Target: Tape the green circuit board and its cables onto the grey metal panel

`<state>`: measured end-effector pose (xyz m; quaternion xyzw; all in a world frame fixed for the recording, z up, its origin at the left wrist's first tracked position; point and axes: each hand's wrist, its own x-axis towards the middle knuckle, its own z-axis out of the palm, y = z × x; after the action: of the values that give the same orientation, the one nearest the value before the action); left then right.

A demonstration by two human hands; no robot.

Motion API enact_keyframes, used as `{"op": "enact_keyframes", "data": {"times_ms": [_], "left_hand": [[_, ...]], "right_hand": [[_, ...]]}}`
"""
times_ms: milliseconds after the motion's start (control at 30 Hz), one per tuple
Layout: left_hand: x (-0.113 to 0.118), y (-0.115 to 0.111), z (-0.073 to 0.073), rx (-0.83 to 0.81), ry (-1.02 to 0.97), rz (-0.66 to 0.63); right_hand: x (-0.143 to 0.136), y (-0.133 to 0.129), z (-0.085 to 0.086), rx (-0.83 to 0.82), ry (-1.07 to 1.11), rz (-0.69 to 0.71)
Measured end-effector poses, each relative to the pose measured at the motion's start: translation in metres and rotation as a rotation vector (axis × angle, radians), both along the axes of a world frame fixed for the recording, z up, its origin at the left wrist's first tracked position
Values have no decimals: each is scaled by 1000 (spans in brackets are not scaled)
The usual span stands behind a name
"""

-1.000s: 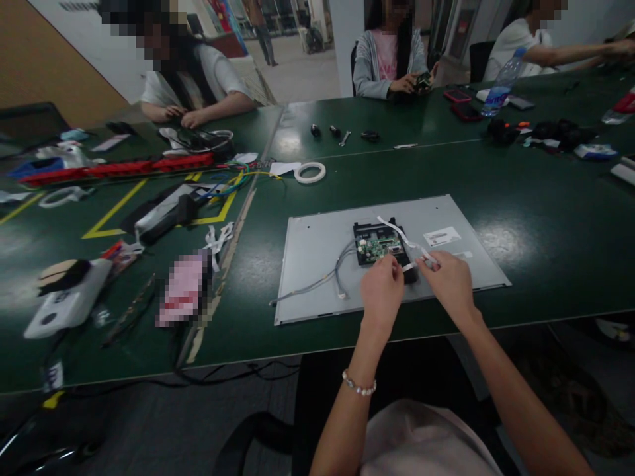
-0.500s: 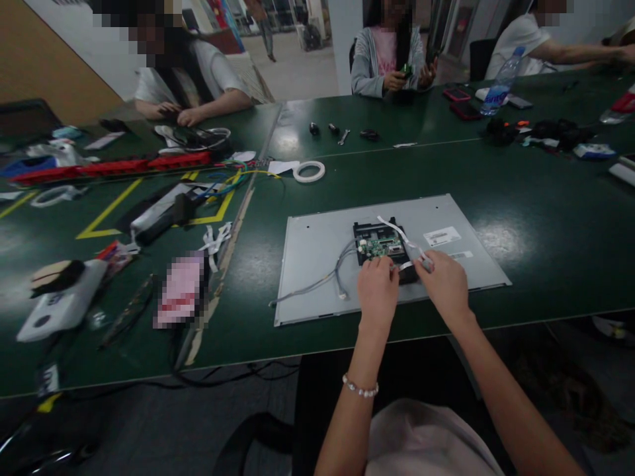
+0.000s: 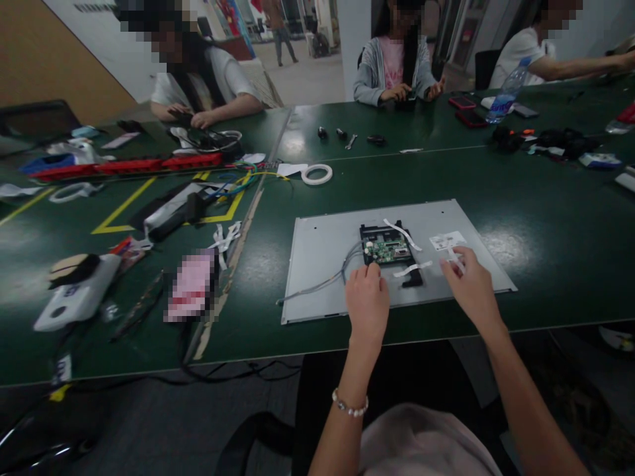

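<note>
My right hand [image 3: 472, 285] pinches a short strip of white tape [image 3: 457, 261] over the right part of a flat grey metal panel [image 3: 320, 264]. On the panel lies a black plastic frame [image 3: 413, 280] with a green circuit board [image 3: 385, 250]. One white tape strip [image 3: 403, 235] crosses the frame's upper right; another tape strip [image 3: 413, 269] lies across its lower right arm. My left hand [image 3: 368, 301] is curled at the board's lower left edge; its fingertips are hidden. Beside it, grey cables [image 3: 322, 284] run from the board to the panel's left edge.
A tape roll [image 3: 317, 174] and a wrench [image 3: 351, 141] lie beyond the panel. At left are a red strip [image 3: 129, 164], a black-and-white device [image 3: 166, 211] and a white device [image 3: 79, 297]. A water bottle [image 3: 507, 94] stands far right. Several people sit opposite.
My right hand has moved right, off the black frame, with a tape strip in its fingers. My left hand has drawn slightly left and down. The lower tape strip now lies free of both hands.
</note>
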<state>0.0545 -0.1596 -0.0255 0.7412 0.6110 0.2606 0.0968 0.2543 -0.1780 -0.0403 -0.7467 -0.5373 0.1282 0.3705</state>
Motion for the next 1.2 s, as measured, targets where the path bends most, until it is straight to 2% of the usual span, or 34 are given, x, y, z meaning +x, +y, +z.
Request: {"op": "enact_keyframes", "data": {"times_ms": [100, 167, 233, 300, 400, 533, 633, 767, 867, 1067, 1200], "left_hand": [[-12, -5, 8, -33, -228, -11], [-20, -7, 13, -105, -421, -33], [-27, -8, 17, -201, -589, -70], [-35, -10, 20, -246, -687, -90], [-50, -9, 23, -190, -660, -67], [-67, 5, 26, -49, -453, -36], [-75, 26, 30, 24, -265, -65], [-79, 54, 36, 24, -31, -131], [-82, 71, 36, 3, 98, -146], [-88, 93, 23, -27, 160, -125], [-86, 103, 15, -18, 135, -172]], "right_hand": [[-16, -13, 18, -11, 216, 142], [-34, -19, 27, -75, 399, 331], [-54, -21, 33, -138, 542, 515], [-71, -20, 33, -176, 621, 630], [-87, -16, 27, -218, 708, 690], [-95, -10, 19, -192, 784, 645], [-96, -2, 22, -83, 621, 716], [-98, 15, 27, -8, 340, 856], [-103, 30, 27, 32, 253, 841], [-112, 52, 17, 201, -105, 696], [-114, 56, 9, 279, -234, 774]]}}
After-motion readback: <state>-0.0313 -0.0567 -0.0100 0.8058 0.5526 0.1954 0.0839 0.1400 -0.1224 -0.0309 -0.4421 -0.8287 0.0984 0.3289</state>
